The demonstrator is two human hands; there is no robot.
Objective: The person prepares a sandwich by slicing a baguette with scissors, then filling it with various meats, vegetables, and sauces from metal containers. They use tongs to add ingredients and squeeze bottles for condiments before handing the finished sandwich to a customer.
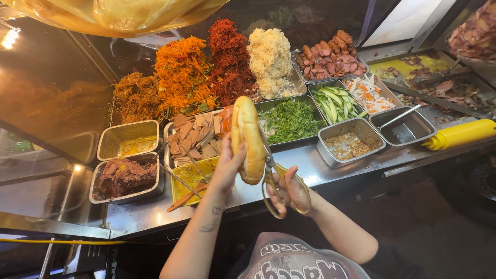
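My left hand (227, 166) holds a golden bread roll (246, 137) upright over the steel counter, fingers wrapped round its left side. My right hand (290, 190) grips yellow-handled scissors (273, 178), whose blades run up along the right side of the roll, into its crust. Both hands are just in front of the row of metal trays.
Steel trays hold brown paste (124, 175), sliced cold cuts (195, 135), chopped greens (290, 120), cucumber (335, 102), pickled carrot (369, 93), sausages (328, 58). Heaps of shredded orange, red and pale floss (227, 59) stand behind. A yellow squeeze bottle (460, 134) lies at the right.
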